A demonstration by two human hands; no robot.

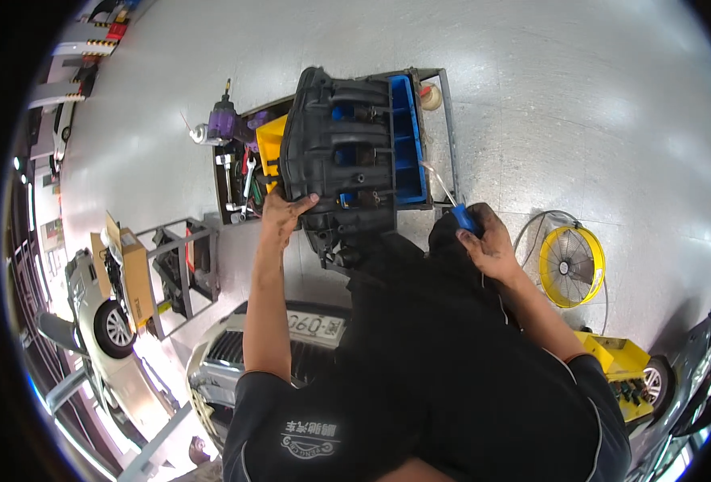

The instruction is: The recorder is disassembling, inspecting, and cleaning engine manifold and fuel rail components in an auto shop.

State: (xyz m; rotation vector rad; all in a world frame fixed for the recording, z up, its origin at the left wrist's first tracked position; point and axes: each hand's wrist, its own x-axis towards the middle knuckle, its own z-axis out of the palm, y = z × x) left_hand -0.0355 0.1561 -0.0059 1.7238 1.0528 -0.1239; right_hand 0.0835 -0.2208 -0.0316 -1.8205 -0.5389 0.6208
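A black plastic intake manifold (315, 136) lies across a tool cart (446, 120), over a yellow bin (269, 136) and a blue divided tray (406, 140). My left hand (285, 215) grips the manifold at its lower left corner, thumb on the casing. My right hand (488, 249) is closed on a screwdriver (463, 216) with a blue handle, held right of the manifold, its thin shaft angled up and left toward the blue tray. Wrenches (249, 173) and a purple power tool (224, 120) lie at the cart's left.
A yellow floor fan (570, 263) with a hose stands at the right, near a yellow parts cart (620, 361). A metal rack (183, 261) with a cardboard box (130, 273) stands left. Cars (118, 353) are at the sides; another car's front bumper (235, 361) is below, near my body.
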